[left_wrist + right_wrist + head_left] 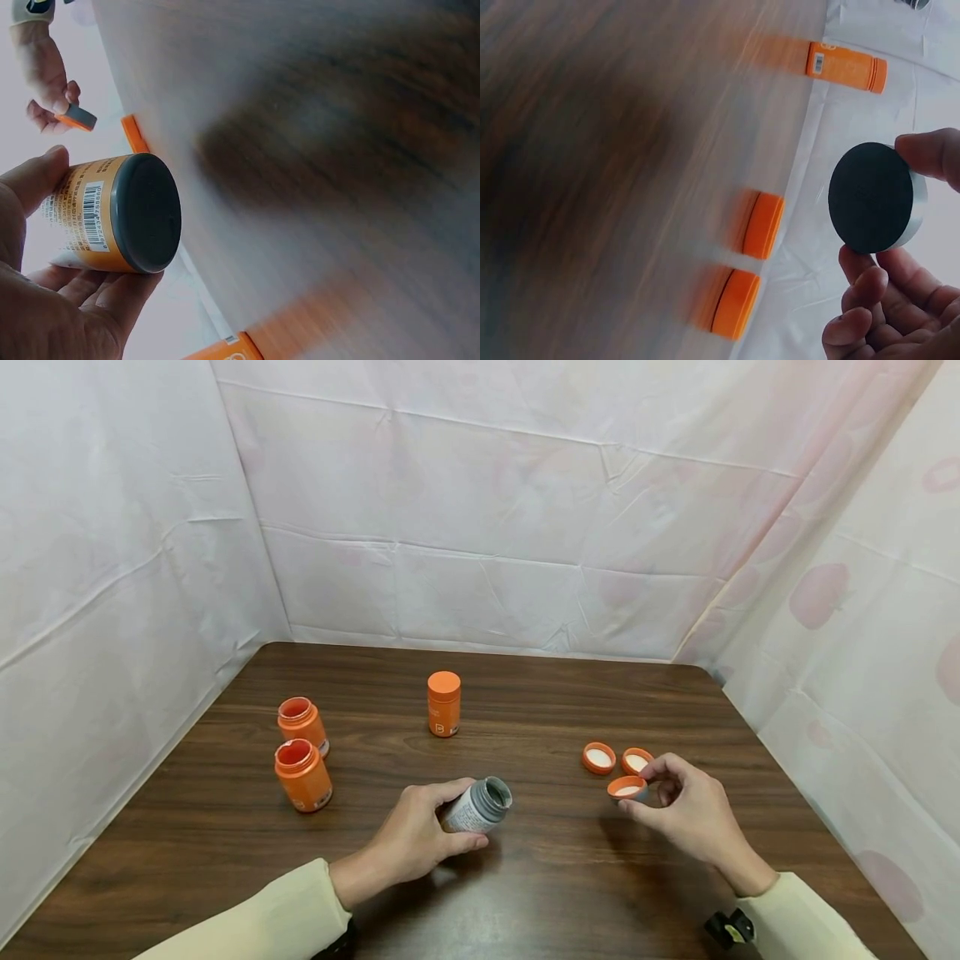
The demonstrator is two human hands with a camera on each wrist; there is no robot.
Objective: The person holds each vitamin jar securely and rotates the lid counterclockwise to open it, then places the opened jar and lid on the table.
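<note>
My left hand (pixel 416 835) grips a grey-necked, uncapped bottle (pixel 478 806), tilted with its mouth toward the upper right. In the left wrist view the bottle's dark base (pixel 154 214) and a barcode on its label show. My right hand (pixel 693 814) pinches a cap (pixel 627 788) between thumb and fingers, its orange rim and white liner facing up. From the right wrist view the cap's flat grey top (pixel 870 198) is visible. Just behind the held cap, two orange caps (pixel 599 758) lie liner-up on the table. Both hands are held above the tabletop.
Two uncapped orange bottles (pixel 303 775) stand at the left of the brown wooden table (pixel 525 893). A capped orange bottle (pixel 444 704) stands upright at the back middle. White sheeting (pixel 480 510) walls off the back and both sides.
</note>
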